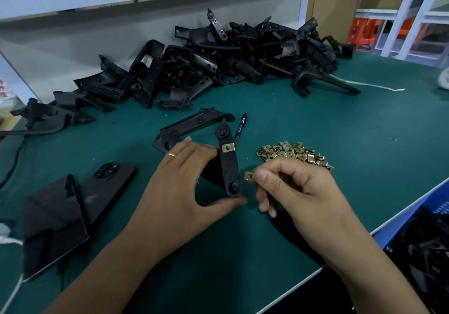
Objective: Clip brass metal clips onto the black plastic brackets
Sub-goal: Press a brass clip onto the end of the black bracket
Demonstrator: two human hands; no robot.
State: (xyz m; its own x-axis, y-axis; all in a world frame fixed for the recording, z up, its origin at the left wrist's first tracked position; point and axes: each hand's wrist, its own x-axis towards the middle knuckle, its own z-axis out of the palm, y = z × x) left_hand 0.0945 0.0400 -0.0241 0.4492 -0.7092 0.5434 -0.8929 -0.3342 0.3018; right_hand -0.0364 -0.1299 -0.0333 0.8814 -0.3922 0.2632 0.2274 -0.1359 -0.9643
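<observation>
Grip: left hand [184, 182] held the bracket [229, 165] upright over the counter [315, 119]; right hand [291, 187] pinched a loose clip [249, 176] beside it.
Bracket pile [218, 63]: far side.
Clip heap [294, 154]: near right hand.
Fitted clip [228, 147]: on bracket.

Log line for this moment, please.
left hand: holds bracket, one fitted clip | right hand: pinches loose clip beside bracket | clip pile: behind right hand
</observation>
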